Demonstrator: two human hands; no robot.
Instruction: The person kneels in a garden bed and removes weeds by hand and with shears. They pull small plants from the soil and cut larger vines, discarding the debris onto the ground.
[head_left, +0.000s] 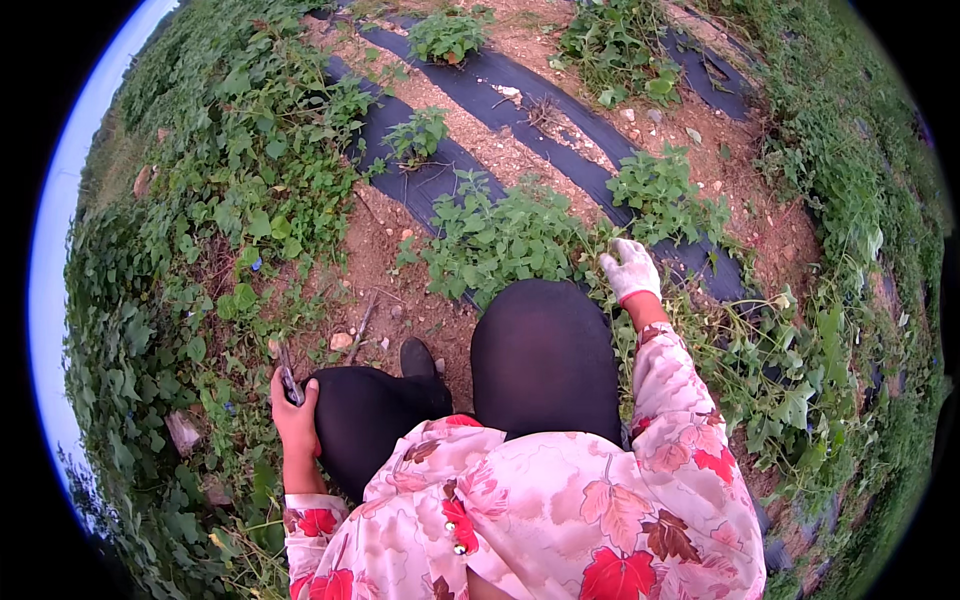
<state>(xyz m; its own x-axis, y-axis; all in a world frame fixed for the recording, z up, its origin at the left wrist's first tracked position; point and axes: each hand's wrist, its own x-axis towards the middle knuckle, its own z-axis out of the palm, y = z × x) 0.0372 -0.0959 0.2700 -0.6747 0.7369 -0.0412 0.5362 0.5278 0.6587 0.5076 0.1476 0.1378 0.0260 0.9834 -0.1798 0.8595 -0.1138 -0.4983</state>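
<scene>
My bare left hand (297, 412) is beside my left knee, closed around a small metal hand tool (289, 379), whose kind I cannot tell. On the right, my right hand (630, 271) wears a white knit glove with a red cuff. It reaches to the stems at the right side of a leafy green plant (510, 236); its thumb and fingers look slightly apart, and whether they pinch a stem is unclear. Another bushy plant (664, 191) grows just beyond that hand, through black plastic mulch film (577, 169).
Dense vines (150, 300) cover the ground at left. Cut or wilting vines (757, 360) lie at right. A dry stick (365, 322) and a pale stone (341, 342) lie on the soil near my boot (417, 358). Larger rock (182, 433) at lower left.
</scene>
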